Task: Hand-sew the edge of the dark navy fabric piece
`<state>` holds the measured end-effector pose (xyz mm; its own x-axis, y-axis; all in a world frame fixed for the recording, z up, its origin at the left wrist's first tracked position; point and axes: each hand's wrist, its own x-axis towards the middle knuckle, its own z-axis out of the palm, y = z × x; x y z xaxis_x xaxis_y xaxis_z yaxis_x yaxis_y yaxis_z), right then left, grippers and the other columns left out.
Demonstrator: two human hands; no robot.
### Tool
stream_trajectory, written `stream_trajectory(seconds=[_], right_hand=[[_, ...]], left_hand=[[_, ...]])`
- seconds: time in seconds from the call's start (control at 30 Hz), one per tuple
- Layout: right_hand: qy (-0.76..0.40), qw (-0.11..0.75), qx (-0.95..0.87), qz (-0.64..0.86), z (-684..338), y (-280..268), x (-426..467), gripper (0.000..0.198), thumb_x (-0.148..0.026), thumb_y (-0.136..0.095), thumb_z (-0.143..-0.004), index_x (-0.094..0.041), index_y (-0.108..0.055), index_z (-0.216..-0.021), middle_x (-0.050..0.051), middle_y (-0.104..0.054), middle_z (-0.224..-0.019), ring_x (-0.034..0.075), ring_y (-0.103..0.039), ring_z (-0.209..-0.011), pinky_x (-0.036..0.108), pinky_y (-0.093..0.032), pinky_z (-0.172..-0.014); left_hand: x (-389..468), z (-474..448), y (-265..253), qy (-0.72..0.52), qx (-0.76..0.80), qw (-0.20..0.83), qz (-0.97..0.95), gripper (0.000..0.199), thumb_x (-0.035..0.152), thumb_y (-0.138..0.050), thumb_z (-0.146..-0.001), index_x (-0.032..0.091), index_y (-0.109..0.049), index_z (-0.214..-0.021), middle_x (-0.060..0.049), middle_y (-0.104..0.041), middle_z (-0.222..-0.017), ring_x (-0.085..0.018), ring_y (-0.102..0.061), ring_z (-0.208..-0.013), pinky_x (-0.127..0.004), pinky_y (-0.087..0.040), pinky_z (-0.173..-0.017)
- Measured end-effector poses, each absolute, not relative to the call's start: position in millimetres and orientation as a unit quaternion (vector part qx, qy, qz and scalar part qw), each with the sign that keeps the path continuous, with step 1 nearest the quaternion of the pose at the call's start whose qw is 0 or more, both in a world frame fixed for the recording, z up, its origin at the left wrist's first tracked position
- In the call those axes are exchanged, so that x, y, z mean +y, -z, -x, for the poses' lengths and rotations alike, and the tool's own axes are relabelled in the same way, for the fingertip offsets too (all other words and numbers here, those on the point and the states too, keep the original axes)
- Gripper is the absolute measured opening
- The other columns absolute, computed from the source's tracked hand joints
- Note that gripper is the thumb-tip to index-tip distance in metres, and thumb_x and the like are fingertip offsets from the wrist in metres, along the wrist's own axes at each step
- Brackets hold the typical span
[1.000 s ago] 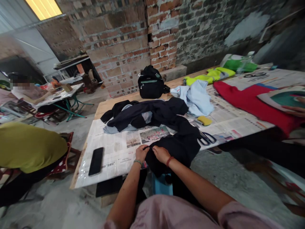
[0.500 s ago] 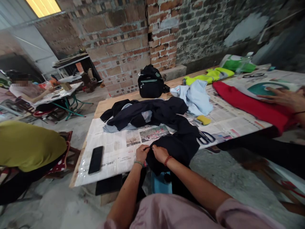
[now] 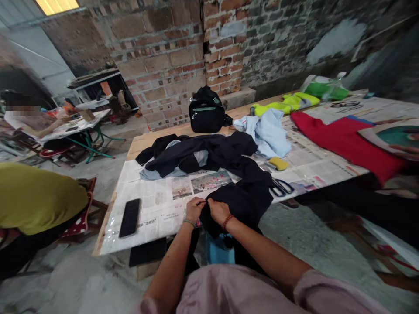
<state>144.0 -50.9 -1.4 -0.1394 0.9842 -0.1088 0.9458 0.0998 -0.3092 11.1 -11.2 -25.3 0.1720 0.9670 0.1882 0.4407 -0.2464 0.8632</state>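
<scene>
Dark navy cloth, seemingly a garment (image 3: 242, 198), hangs over the near edge of the table with its far part spread across the newspaper. My left hand (image 3: 195, 209) is closed in a pinch on the left edge of this garment. Right beside it, my right hand (image 3: 218, 211) pinches the same edge, the fingertips of both hands nearly touching. Anything small between the fingertips is too fine to make out. Dark-handled scissors (image 3: 282, 188) lie just right of the garment, their blades hidden. A yellow pad-like item (image 3: 278, 164) rests beyond them.
A phone (image 3: 130, 218) lies on the newspaper-covered table (image 3: 153, 213) at left. Behind are a black bag (image 3: 206, 111), light blue cloth (image 3: 273, 133) and a neon yellow garment (image 3: 288, 103). At right, a co-worker's hand (image 3: 407, 150) is by red cloth (image 3: 347, 139). Another person sits at left.
At right, the co-worker's hand has drawn back toward the edge, and the round teal-and-white item has shifted right and nearer over the red cloth. My hands keep their pinch, almost unmoved.
</scene>
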Motion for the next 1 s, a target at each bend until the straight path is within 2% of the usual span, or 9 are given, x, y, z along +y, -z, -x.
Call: stream_trajectory(seconds=[0.33, 0.57, 0.87, 1.0], right_hand=[[-0.155, 0.087, -0.72, 0.671, -138.2, 5.5, -48.9, 0.025, -0.016, -0.028, -0.086, -0.018, -0.048, -0.1, 0.009, -0.064, -0.088, 0.02, -0.061, -0.082, 0.027, -0.041, -0.066], [-0.21, 0.125, -0.691, 0.68, -142.6, 2.0, -47.2, 0.027, -0.023, -0.026, -0.089, -0.017, -0.048, -0.104, 0.009, -0.064, -0.086, 0.017, -0.061, -0.078, 0.024, -0.037, -0.064], [-0.229, 0.152, -0.698, 0.661, -149.4, 4.5, -48.8, 0.023, -0.03, -0.038, -0.085, -0.019, -0.058, -0.085, 0.005, -0.064, -0.084, 0.015, -0.058, -0.079, 0.022, -0.033, -0.062], [-0.21, 0.154, -0.703, 0.662, -146.4, 5.4, -46.4, 0.022, -0.026, -0.037, -0.085, -0.018, -0.057, -0.087, 0.007, -0.064, -0.086, 0.014, -0.058, -0.076, 0.023, -0.031, -0.06]], left_hand=[[-13.2, -12.7, 28.9, -0.387, 0.501, 0.338, -0.696, 0.012, 0.012, -0.06, -0.066, 0.02, -0.067, -0.071, 0.0, -0.065, -0.072, -0.012, -0.059, -0.071, -0.027, -0.047, -0.073], [-17.1, -13.7, 31.2, -0.398, 0.563, 0.256, -0.678, 0.018, 0.015, -0.06, -0.068, 0.019, -0.066, -0.084, -0.003, -0.065, -0.086, -0.014, -0.059, -0.083, -0.03, -0.045, -0.081], [-14.9, -14.3, 31.6, -0.399, 0.547, 0.27, -0.685, 0.015, 0.018, -0.057, -0.074, 0.018, -0.067, -0.083, -0.004, -0.065, -0.082, -0.014, -0.059, -0.079, -0.029, -0.046, -0.077], [-16.7, -13.8, 35.4, -0.402, 0.535, 0.272, -0.691, 0.017, 0.015, -0.056, -0.074, 0.02, -0.067, -0.084, -0.002, -0.065, -0.082, -0.013, -0.059, -0.078, -0.028, -0.047, -0.077]])
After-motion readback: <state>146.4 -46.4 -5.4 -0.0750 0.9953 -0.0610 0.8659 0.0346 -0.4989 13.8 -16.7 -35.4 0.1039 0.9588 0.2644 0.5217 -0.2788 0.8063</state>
